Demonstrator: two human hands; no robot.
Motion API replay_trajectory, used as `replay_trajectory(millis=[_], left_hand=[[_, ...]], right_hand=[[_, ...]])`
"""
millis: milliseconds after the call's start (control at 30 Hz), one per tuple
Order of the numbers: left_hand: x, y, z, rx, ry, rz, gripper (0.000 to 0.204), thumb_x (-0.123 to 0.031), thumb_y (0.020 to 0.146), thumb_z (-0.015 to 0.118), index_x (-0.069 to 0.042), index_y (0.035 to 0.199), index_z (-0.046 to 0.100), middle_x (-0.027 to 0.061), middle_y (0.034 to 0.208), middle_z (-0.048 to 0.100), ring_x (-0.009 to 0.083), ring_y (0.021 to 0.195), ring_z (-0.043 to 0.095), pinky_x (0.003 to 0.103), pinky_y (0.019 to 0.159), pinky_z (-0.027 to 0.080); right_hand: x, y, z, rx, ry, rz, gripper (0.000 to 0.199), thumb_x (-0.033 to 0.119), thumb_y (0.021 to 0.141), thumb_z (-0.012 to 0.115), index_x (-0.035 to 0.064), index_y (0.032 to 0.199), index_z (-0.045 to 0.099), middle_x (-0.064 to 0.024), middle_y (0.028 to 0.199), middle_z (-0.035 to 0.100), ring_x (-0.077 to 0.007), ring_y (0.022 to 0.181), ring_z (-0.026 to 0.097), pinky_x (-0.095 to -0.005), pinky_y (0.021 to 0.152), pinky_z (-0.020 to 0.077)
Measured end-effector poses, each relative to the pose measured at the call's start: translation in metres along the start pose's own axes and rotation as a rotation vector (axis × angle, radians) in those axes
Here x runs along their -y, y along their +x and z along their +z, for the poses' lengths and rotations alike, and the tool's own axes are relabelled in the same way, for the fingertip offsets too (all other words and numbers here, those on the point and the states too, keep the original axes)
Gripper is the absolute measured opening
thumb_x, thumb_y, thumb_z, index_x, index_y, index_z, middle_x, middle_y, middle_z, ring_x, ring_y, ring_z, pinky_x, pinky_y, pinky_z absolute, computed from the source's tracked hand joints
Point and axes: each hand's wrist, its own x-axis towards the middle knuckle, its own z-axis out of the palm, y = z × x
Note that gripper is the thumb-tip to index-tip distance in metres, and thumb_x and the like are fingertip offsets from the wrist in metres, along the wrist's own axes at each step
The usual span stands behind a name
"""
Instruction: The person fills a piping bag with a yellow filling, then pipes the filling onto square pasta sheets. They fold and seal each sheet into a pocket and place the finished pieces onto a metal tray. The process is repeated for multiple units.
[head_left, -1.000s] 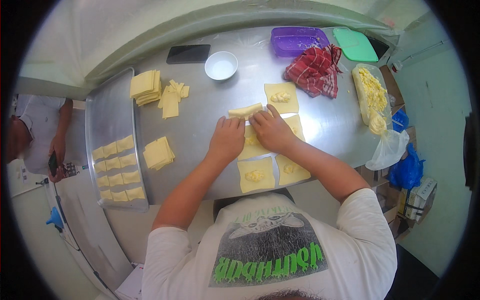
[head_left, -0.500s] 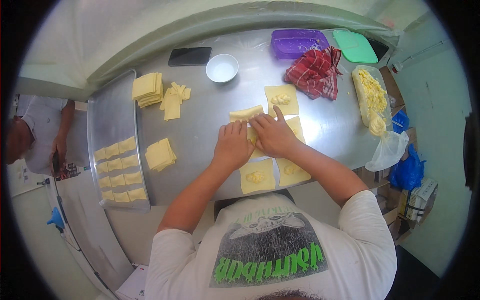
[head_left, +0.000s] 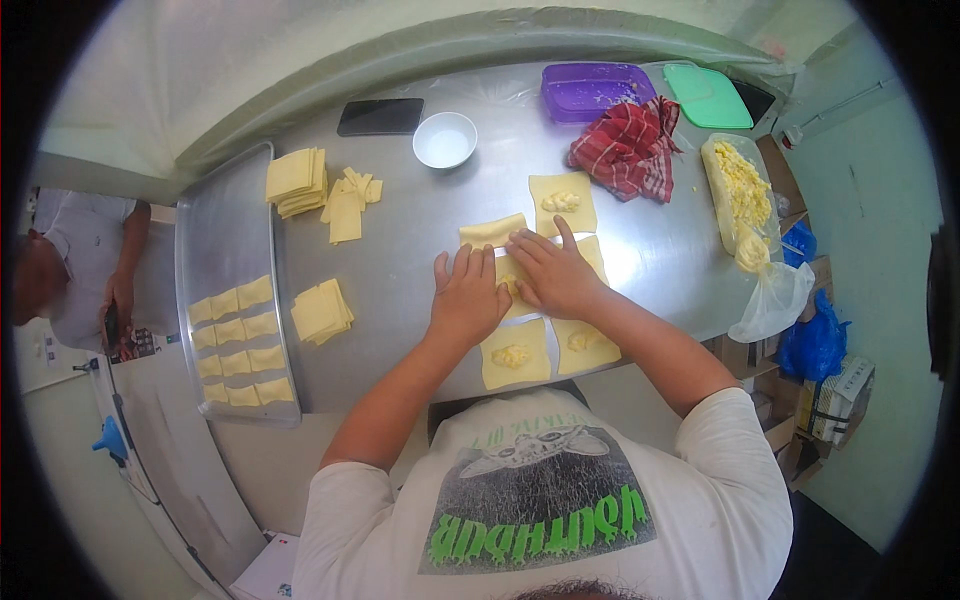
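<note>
Over the dough squares at the middle of the table are my two hands. My left hand (head_left: 468, 297) lies by the left side of a filled dough square (head_left: 507, 268), fingers stretched forward and apart. My right hand (head_left: 556, 272) covers that square's right side, its fingers spread and the tips close to a folded dough parcel (head_left: 492, 232). Between my thumbs some yellow filling shows; the rest of the square is hidden. Flat squares with filling lie around: one beyond my right hand (head_left: 562, 203), another nearer my body (head_left: 514, 354), and others partly under my right forearm.
A metal tray (head_left: 228, 170) with folded parcels stands left, beside stacked dough squares (head_left: 296, 182) and another stack (head_left: 321, 311). A white bowl (head_left: 445, 140), phone (head_left: 380, 117), purple container (head_left: 598, 92), red checked cloth (head_left: 628, 150) and filling tub (head_left: 742, 190) line the far and right sides. Another person (head_left: 85, 260) is at left.
My hands have drawn slightly back from the folded parcel toward the filled square. My left fingers have spread more and moved off the parcel's near edge.
</note>
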Motion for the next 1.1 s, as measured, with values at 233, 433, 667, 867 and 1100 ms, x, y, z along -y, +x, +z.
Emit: replay_trajectory(millis=[233, 433, 667, 867, 1100], left_hand=[[0.011, 0.000, 0.003, 0.034, -0.275, -0.040, 0.060, -0.024, 0.092, 0.061, 0.007, 0.142, 0.051, 0.0226, 0.128, 0.055, 0.0347, 0.125, 0.050, 0.052, 0.116, 0.031], [0.024, 0.013, -0.005, -0.008, -0.051, -0.042, 0.075, -0.031, 0.095, 0.057, 0.010, 0.154, 0.033, 0.0291, 0.156, 0.040, 0.0423, 0.151, 0.030, 0.061, 0.122, 0.015], [0.030, 0.012, 0.004, 0.278, -0.075, -0.156, 0.082, -0.039, 0.101, 0.048, 0.012, 0.158, 0.020, 0.0290, 0.165, 0.024, 0.0464, 0.157, 0.011, 0.068, 0.121, 0.003], [0.029, 0.011, 0.008, 0.275, 0.007, -0.170, 0.081, -0.044, 0.103, 0.045, 0.010, 0.159, 0.022, 0.0281, 0.169, 0.016, 0.0462, 0.158, 0.007, 0.069, 0.120, 0.001], [0.038, 0.005, 0.016, 0.099, 0.039, -0.139, 0.081, -0.043, 0.099, 0.052, 0.011, 0.156, 0.030, 0.0284, 0.165, 0.027, 0.0438, 0.157, 0.016, 0.071, 0.119, 0.005]], right_hand=[[-0.007, -0.003, -0.004, -0.064, 0.186, 0.069, 0.061, 0.036, 0.096, 0.060, 0.0013, 0.145, 0.051, -0.0156, 0.156, 0.047, -0.0271, 0.149, 0.038, -0.0634, 0.123, 0.0138], [0.002, 0.022, -0.011, 0.020, -0.077, 0.226, 0.078, 0.056, 0.103, 0.041, -0.0019, 0.155, 0.038, -0.0172, 0.166, 0.031, -0.0324, 0.159, 0.010, -0.0626, 0.124, -0.0021], [-0.005, 0.026, 0.005, 0.137, -0.116, 0.188, 0.089, 0.065, 0.104, 0.029, -0.0066, 0.157, 0.032, -0.0192, 0.167, 0.027, -0.0326, 0.161, 0.002, -0.0639, 0.124, -0.0065], [-0.010, 0.022, 0.006, 0.149, -0.079, 0.185, 0.089, 0.064, 0.104, 0.032, -0.0065, 0.158, 0.028, -0.0200, 0.167, 0.027, -0.0336, 0.161, 0.002, -0.0656, 0.123, -0.0058], [-0.010, 0.021, 0.003, 0.127, -0.108, 0.180, 0.091, 0.066, 0.103, 0.034, -0.0055, 0.159, 0.028, -0.0209, 0.167, 0.027, -0.0338, 0.160, 0.007, -0.0645, 0.124, -0.0026]])
